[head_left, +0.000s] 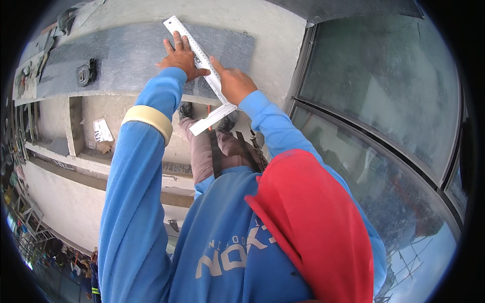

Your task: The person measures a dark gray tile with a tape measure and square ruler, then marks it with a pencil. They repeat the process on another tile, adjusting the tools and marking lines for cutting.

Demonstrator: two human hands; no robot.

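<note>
A metal square ruler (pixel 198 56) lies across a grey textured sheet (pixel 126 58) on a concrete ledge. My left hand (pixel 178 56) presses flat on the sheet with fingers spread, its thumb against the ruler's long blade. My right hand (pixel 233 82) is closed around something thin held against the ruler's right edge; a small orange tip shows below it. The ruler's short leg (pixel 212 119) hangs over the ledge's front edge. A roll of beige tape (pixel 149 120) sits around my left forearm like a bracelet.
A black tape measure (pixel 86 73) rests on the sheet's left part. A large glass window (pixel 384 101) with dark frames fills the right. Concrete ledges (pixel 76 166) step down at the left, with scaffolding and ground far below. My feet (pixel 185 109) stand under the ledge.
</note>
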